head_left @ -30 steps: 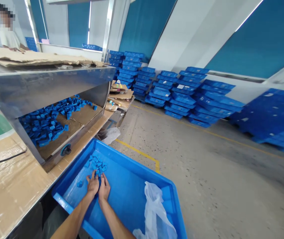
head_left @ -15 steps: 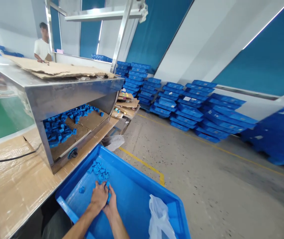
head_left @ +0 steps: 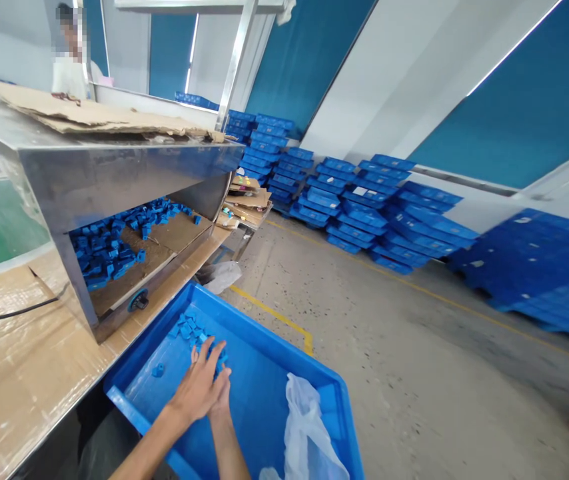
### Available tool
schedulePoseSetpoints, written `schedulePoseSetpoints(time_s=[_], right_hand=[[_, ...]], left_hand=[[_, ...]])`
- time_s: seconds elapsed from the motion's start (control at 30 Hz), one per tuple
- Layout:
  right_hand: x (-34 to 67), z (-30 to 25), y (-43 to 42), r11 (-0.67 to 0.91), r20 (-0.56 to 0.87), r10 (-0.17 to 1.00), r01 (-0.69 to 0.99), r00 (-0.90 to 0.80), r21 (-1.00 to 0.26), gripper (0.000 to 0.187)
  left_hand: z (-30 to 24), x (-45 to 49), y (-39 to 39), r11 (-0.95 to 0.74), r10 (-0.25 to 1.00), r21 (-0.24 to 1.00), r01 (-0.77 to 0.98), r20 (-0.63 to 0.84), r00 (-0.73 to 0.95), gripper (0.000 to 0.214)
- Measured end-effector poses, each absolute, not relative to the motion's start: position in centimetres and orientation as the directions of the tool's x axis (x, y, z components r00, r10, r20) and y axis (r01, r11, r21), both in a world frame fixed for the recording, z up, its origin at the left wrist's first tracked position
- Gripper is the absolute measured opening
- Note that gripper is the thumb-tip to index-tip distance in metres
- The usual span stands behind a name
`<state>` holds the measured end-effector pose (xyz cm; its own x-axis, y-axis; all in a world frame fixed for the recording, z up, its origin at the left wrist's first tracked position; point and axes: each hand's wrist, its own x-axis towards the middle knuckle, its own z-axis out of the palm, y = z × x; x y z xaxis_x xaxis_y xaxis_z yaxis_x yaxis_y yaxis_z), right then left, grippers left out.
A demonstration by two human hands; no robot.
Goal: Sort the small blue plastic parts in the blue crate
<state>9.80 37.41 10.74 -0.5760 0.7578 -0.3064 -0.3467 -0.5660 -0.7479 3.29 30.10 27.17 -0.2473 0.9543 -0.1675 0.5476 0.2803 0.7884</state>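
Note:
In the head view, my left hand (head_left: 198, 385) is over the blue tray (head_left: 259, 373), its fingers stretched out and spread, partly above small blue plastic pieces. My right hand (head_left: 221, 400) is just beside and behind it, and its fingers are mostly hidden, so its grip does not show. A few blue pieces (head_left: 222, 360) show right by the fingertips. Beyond the hands, a loose cluster of blue pieces (head_left: 189, 328) lies on the tray floor. One single blue piece (head_left: 157, 370) rests apart on the left.
A steel box (head_left: 129, 170) with a heap of blue pieces (head_left: 109, 247) inside stands on the cardboard-covered table (head_left: 24, 373). A clear plastic bag (head_left: 307, 427) lies in the tray's right end. Stacked blue trays (head_left: 364, 207) line the wall. Another person (head_left: 69, 73) stands behind the box.
My left hand has spread its fingers and reached slightly forward over the pieces, covering more of my right hand. The view has shifted a little.

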Motion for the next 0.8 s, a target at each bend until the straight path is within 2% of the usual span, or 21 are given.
schedulePoseSetpoints(time_s=[0.07, 0.13, 0.23, 0.3, 0.4, 0.5, 0.63, 0.7, 0.77, 0.8], right_hand=[[9.9, 11.0, 38.1, -0.656, -0.361, 0.725, -0.431, -0.586, -0.619, 0.054], [9.9, 11.7, 39.1, -0.691, -0.359, 0.712, -0.508, -0.604, -0.514, 0.042], [9.8, 13.6, 41.0, -0.712, -0.312, 0.701, -0.615, -0.641, -0.338, 0.033], [9.2, 15.4, 42.6, -0.742, -0.338, 0.668, -0.628, -0.663, -0.235, 0.030], [6.9, 19.4, 46.0, -0.757, -0.351, 0.646, -0.627, -0.677, -0.185, 0.030], [2.4, 25.3, 50.2, -0.719, -0.270, 0.694, -0.632, -0.667, -0.288, 0.028], [-6.6, 34.4, 55.4, -0.529, -0.106, 0.815, -0.657, -0.569, -0.538, 0.019], [-11.5, 38.3, 57.0, -0.377, -0.027, 0.862, -0.605, -0.506, -0.702, 0.024], [-15.8, 41.0, 57.8, -0.315, -0.004, 0.869, -0.547, -0.494, -0.776, 0.039], [-17.4, 41.9, 58.0, -0.268, 0.000, 0.865, -0.463, -0.501, -0.845, 0.046]], left_hand=[[26.5, 1.8, 28.3, 0.213, 0.956, 0.821, 0.530, -0.064, -0.285, 0.061], [25.1, 0.3, 26.6, 0.243, 0.926, 0.794, 0.558, -0.019, -0.376, 0.058], [22.5, -1.3, 24.5, 0.411, 0.886, 0.634, 0.656, -0.108, -0.451, 0.056], [21.2, -1.6, 23.6, 0.494, 0.866, 0.507, 0.706, -0.209, -0.455, 0.056], [20.0, -1.3, 23.0, 0.531, 0.845, 0.422, 0.735, -0.320, -0.428, 0.058], [19.0, -1.1, 23.0, 0.553, 0.831, 0.438, 0.709, -0.356, -0.428, 0.059], [16.7, -1.5, 23.4, 0.584, 0.811, 0.480, 0.654, -0.377, -0.447, 0.055], [15.4, -1.8, 23.6, 0.588, 0.807, 0.482, 0.649, -0.395, -0.439, 0.056], [14.3, -1.8, 23.6, 0.588, 0.808, 0.471, 0.658, -0.380, -0.450, 0.056], [14.0, -1.8, 23.5, 0.586, 0.810, 0.461, 0.666, -0.357, -0.465, 0.055]])
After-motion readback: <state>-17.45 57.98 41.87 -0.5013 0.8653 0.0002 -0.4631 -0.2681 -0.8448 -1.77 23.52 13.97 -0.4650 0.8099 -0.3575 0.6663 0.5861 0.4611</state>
